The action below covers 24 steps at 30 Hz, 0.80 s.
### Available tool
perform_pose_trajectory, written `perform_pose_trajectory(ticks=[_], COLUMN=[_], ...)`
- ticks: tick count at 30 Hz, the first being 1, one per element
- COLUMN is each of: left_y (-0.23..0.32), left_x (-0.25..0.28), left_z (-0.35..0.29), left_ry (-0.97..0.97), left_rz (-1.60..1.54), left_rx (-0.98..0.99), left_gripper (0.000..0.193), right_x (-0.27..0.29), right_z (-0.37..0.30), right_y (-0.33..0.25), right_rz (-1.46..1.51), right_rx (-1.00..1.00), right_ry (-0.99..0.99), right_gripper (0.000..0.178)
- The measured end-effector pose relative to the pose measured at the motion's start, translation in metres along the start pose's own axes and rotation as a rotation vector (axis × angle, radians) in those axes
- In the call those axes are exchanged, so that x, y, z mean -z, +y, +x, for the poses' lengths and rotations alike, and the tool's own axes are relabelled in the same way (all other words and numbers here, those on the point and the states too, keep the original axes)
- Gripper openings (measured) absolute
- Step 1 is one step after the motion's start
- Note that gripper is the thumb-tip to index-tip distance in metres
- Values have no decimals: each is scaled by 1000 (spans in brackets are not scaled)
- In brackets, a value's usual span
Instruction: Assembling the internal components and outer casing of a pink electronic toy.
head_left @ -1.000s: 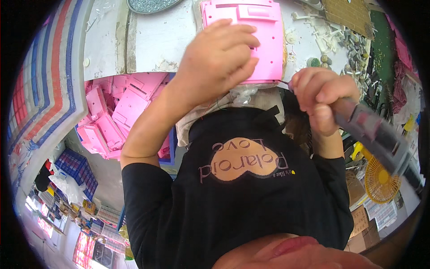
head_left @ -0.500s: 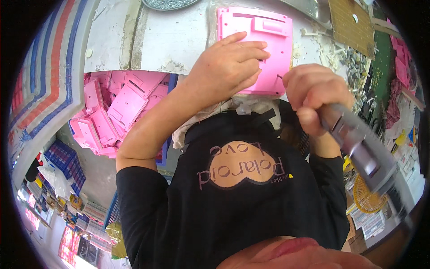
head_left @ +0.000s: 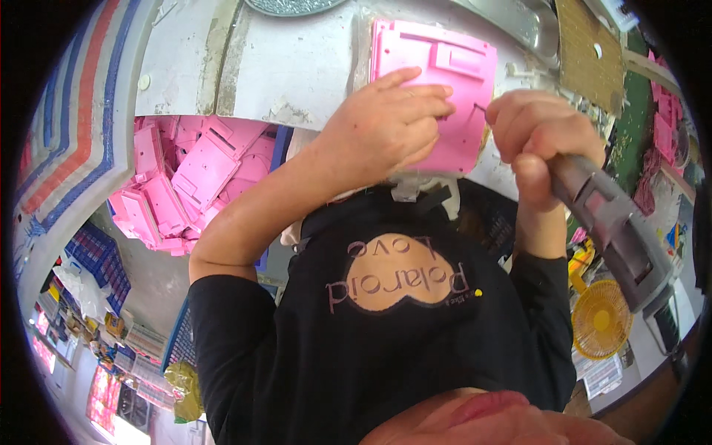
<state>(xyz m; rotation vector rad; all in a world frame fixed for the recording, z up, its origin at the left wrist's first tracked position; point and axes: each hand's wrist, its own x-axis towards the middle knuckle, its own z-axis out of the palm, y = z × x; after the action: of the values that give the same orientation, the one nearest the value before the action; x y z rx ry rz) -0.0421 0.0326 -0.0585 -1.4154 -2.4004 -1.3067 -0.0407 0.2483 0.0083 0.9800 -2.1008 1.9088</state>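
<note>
A pink plastic panel point(head_left: 466, 89), with a raised rectangular frame near its far edge, lies on the worktable in front of me. My left hand point(head_left: 393, 122) rests flat on the panel's left part, fingers stretched out and pressing on it. In my right hand point(head_left: 545, 133) is a grey power screwdriver point(head_left: 619, 233), its body slanting back to the lower right. Its thin bit point(head_left: 480, 108) points at the right side of the panel, close to the surface; whether it sits in a hole I cannot tell. Under the panel, transparent wrapping shows at the edges.
A blue crate at the left holds many pink parts point(head_left: 200, 174). Beyond the panel are a round metal tray point(head_left: 297, 4) and a rectangular metal tray point(head_left: 523, 26). Cardboard point(head_left: 589, 55) lies at the far right. A yellow basket point(head_left: 602, 319) stands at the lower right.
The bit has moved away from me along the panel's right side. The panel appears slightly lower and farther right in view. My left hand keeps its place on the panel.
</note>
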Motion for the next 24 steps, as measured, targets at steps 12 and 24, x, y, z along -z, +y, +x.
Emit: perform_pose_trajectory(ticks=[12,24], left_y=[-2,-1], left_x=[3,2], left_z=[6,5], left_ry=[5,8], left_rz=[-73,-125], left_rx=[11,58], left_gripper=[11,10], right_x=[45,37], right_z=[26,39], right_y=[3,56], right_rz=[244,262], right_rx=[-9,-125], right_ry=[12,93], right_gripper=[12,14])
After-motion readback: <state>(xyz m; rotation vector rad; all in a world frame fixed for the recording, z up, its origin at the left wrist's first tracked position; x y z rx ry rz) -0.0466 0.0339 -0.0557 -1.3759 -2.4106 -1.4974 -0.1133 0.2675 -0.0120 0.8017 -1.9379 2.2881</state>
